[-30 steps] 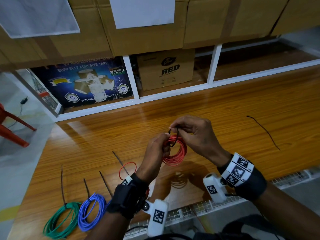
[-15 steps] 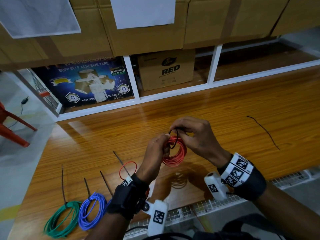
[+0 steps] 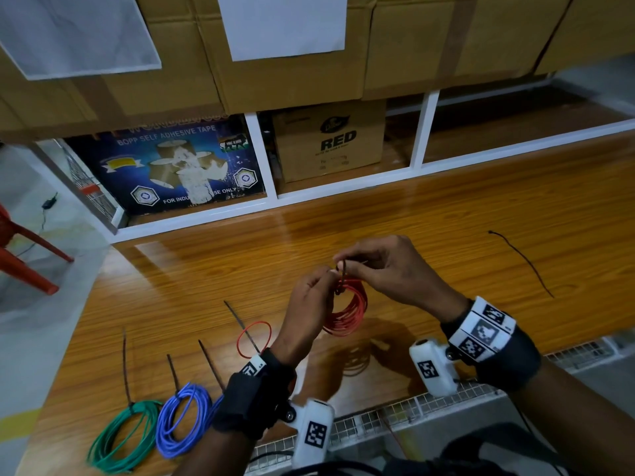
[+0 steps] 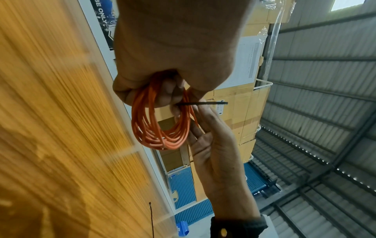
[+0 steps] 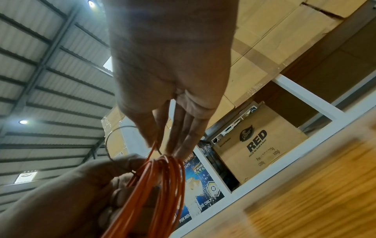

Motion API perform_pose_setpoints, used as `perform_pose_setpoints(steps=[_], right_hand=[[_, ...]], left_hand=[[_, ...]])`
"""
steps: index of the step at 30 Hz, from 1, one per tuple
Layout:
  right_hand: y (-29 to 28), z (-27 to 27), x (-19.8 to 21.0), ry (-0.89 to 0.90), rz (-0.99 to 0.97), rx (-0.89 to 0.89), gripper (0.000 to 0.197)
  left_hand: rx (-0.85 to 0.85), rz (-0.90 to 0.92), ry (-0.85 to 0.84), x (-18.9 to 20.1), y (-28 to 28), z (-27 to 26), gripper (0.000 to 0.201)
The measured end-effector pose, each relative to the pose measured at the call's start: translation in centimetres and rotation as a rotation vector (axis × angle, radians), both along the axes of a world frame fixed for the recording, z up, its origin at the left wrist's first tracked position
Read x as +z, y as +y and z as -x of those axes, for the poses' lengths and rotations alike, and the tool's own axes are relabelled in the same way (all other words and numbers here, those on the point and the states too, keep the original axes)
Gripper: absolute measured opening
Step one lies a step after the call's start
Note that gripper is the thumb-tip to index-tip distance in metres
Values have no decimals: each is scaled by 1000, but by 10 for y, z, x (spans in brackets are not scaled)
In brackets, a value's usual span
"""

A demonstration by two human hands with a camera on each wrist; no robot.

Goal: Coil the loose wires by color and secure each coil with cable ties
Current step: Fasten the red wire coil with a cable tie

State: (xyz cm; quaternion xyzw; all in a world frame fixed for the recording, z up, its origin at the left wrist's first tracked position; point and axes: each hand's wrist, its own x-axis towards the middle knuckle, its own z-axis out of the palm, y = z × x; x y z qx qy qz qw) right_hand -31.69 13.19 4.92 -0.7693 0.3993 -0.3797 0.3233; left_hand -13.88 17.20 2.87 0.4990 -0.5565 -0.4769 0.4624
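A red wire coil (image 3: 347,312) hangs above the wooden table (image 3: 446,235), held upright between both hands. My left hand (image 3: 323,286) grips the coil's top left, fingers curled round the strands (image 4: 162,128). My right hand (image 3: 347,266) pinches a black cable tie (image 3: 341,273) that wraps the coil's top. The tie's tail (image 4: 201,103) sticks out sideways in the left wrist view. In the right wrist view the coil (image 5: 162,185) runs below my right fingertips (image 5: 154,140).
A green coil (image 3: 120,438) and a blue coil (image 3: 182,420), each with a tie on it, lie at the near left. A small loose red loop (image 3: 254,338) lies across a tie by my left wrist. One loose tie (image 3: 519,262) lies at the right. Cardboard boxes (image 3: 330,142) fill the shelf behind.
The tie's loop over the red coil has drawn smaller and closer to the strands. Both hands stay in about the same spot above the table.
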Motion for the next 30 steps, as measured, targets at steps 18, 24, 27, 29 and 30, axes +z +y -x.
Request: perform_pose_setpoints(steps=[18, 24, 27, 29, 30], right_hand=[[-8, -2, -2, -241, -579, 2, 30], [-16, -5, -11, -374, -514, -137, 35], [-22, -1, -11, -500, -471, -294, 42], [-20, -1, -11, -570, -632, -258, 48], [-18, -1, -11, -527, -716, -214, 49]], left_hand=[[-37, 17, -6, -2, 1, 3, 40], [-69, 24, -14, 0, 5, 2, 38], [-73, 23, -13, 0, 7, 4, 39], [-69, 18, -1, 1, 7, 5, 43], [-70, 17, 6, 1, 7, 6, 47]])
